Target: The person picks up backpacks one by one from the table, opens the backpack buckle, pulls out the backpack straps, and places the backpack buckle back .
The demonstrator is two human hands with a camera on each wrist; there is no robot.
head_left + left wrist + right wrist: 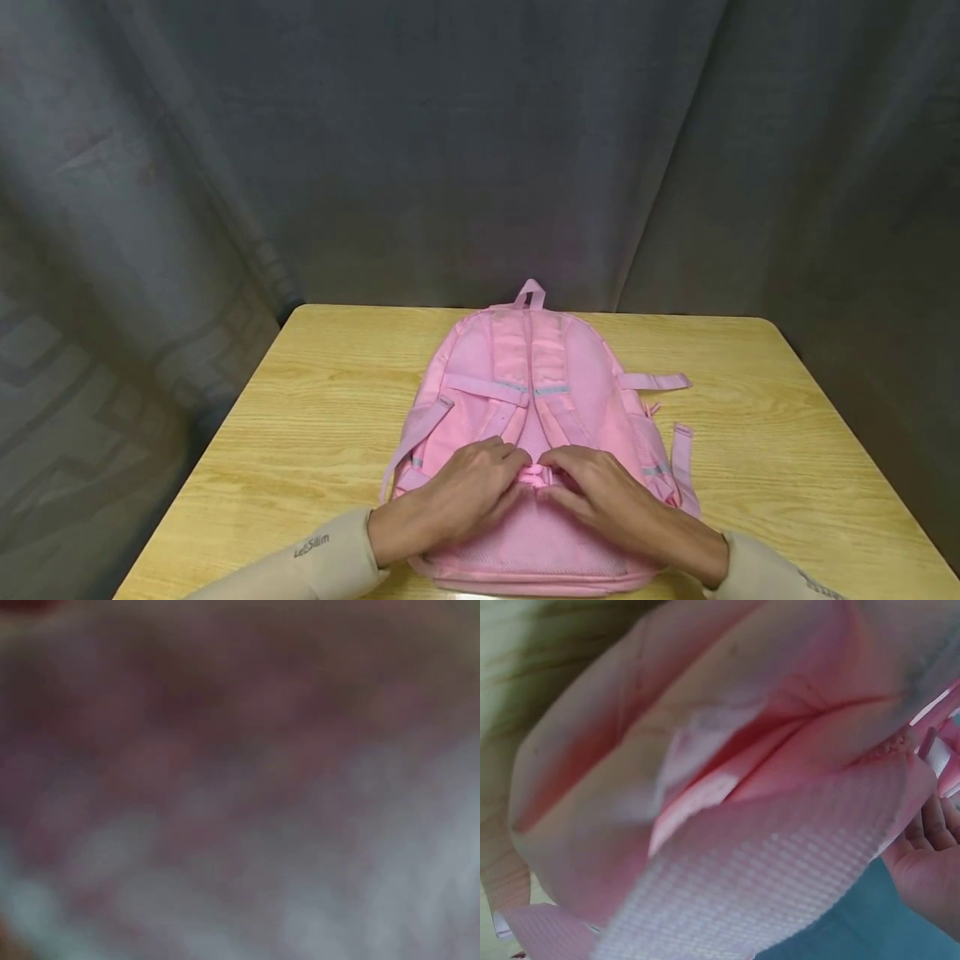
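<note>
A pink backpack lies on the table with its shoulder straps facing up and its top loop toward the far edge. At its lower middle, a bright pink buckle sits between the two hands. My left hand pinches the buckle's left side between thumb and fingers. From the right, my right hand pinches the other side, its fingertips close to the left hand's. In the right wrist view, pink fabric and a wide webbing strap loom close, with curled fingers at the right edge. The left wrist view is a blur.
Loose webbing straps stick out from the backpack's right side, and another strap droops on its left. The wood-grain table extends on both sides. A grey curtain hangs behind it.
</note>
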